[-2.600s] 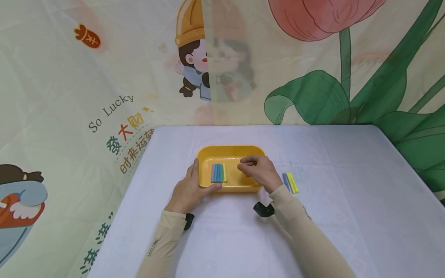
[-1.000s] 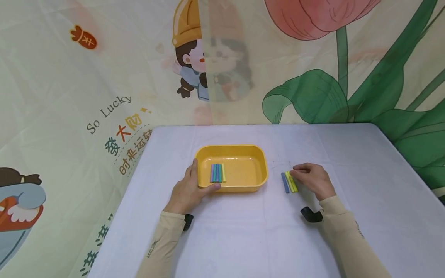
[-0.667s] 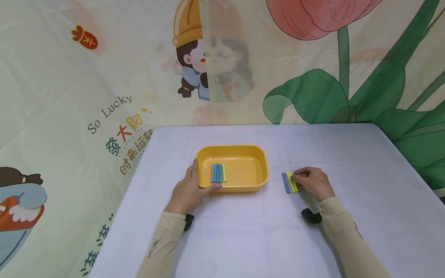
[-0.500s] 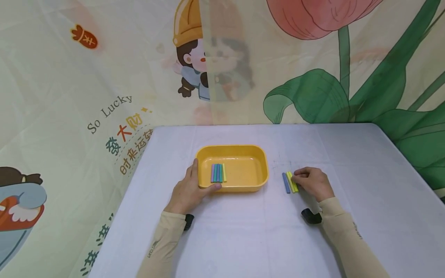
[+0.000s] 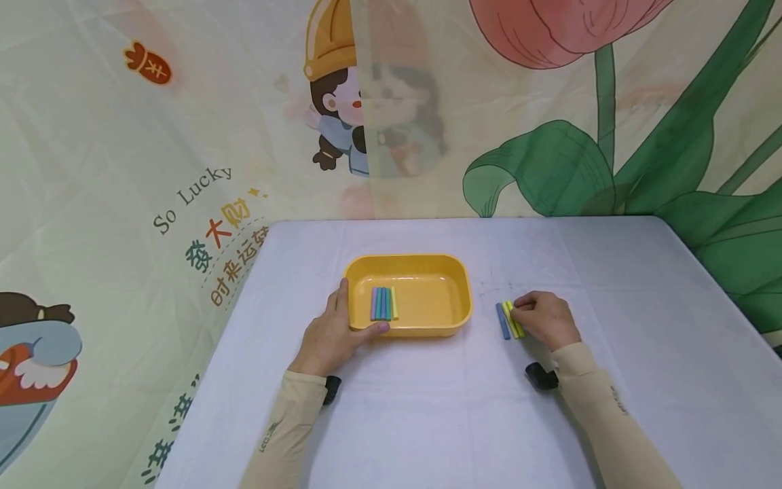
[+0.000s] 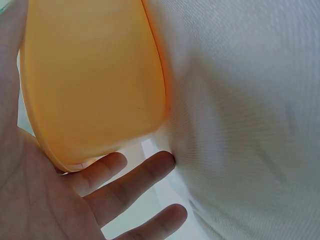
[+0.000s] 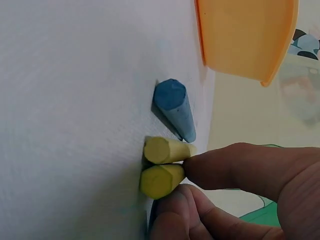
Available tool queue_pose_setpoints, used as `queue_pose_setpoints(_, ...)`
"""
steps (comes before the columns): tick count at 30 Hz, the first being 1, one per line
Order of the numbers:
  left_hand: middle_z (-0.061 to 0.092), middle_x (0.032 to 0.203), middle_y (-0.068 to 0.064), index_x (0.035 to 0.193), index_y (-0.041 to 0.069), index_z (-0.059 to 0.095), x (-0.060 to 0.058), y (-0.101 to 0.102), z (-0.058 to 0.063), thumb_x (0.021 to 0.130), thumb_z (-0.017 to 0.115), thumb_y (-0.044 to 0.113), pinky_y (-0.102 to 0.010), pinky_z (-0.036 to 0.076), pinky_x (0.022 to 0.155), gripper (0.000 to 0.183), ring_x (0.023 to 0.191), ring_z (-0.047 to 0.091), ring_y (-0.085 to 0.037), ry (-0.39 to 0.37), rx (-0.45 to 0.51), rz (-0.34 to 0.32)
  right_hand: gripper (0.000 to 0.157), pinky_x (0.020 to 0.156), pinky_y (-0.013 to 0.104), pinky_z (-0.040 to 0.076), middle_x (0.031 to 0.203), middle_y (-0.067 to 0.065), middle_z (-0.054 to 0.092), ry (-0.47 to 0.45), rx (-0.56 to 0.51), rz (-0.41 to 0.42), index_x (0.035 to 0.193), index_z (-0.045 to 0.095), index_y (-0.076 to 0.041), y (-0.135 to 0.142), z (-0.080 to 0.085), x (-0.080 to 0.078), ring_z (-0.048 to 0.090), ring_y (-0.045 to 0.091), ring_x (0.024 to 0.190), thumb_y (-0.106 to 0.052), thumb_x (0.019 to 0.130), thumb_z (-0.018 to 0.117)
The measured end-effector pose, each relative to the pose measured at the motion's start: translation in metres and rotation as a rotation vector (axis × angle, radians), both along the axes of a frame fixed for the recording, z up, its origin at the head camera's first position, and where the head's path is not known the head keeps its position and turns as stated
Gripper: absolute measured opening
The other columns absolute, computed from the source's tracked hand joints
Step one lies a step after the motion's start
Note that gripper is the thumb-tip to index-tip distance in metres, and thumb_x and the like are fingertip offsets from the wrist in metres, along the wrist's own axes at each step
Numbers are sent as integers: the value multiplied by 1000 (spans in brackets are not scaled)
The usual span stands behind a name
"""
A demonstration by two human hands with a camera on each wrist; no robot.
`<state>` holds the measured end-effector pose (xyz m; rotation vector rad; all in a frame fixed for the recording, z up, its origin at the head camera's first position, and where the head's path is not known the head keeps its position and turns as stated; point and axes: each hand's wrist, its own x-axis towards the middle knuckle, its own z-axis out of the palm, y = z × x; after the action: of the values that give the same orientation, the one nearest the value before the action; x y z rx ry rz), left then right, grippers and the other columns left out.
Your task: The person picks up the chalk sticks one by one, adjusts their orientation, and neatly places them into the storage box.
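Observation:
On the white-covered table stands a yellow tray [image 5: 427, 319] with several chalk sticks [image 5: 380, 303] side by side in its left half: purple, teal, blue and yellow. My left hand [image 5: 332, 339] holds the tray's near left corner, thumb along the front rim and fingers spread at the left wall. To the tray's right lie a blue chalk stick [image 7: 172, 100] and two yellow ones touching each other. My right hand [image 5: 546, 319] pinches the outer yellow chalk stick [image 7: 159, 181] between thumb and fingers, low on the cloth. The inner yellow chalk stick [image 7: 162, 150] lies against the thumb tip.
Faint chalk smudges [image 5: 495, 285] mark the white tablecloth [image 5: 415, 407] between tray and loose chalk. Behind the table hangs a printed backdrop [image 5: 415, 197] with cartoon figures and plants. A black wrist camera [image 5: 542, 375] sits under the right wrist.
My right hand has moved from above the tray out to the right, down to the loose yellow chalk, and closed its fingertips there. My left hand and the tray have stayed in place.

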<state>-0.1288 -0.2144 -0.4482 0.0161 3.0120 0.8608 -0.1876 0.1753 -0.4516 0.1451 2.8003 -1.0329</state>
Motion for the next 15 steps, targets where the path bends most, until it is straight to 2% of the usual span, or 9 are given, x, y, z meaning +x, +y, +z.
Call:
queue_pose_setpoints(8, 26, 164, -16, 164, 9, 0, 0, -1, -1, 73, 56, 90, -50, 47, 102, 134, 124, 56, -42, -2, 4, -1, 35, 72, 38, 52, 104, 18, 70, -23, 50, -17, 113, 70, 3, -6, 1, -2, 62, 28, 90, -23, 89, 70)
queue_pose_setpoints(15, 26, 164, -15, 164, 10, 0, 0, -1, -2, 73, 53, 92, -50, 47, 101, 134, 123, 56, -42, 1, 2, -1, 32, 69, 36, 52, 101, 17, 70, -20, 60, 7, 112, 70, 3, -9, 4, -2, 61, 27, 85, -21, 91, 69)
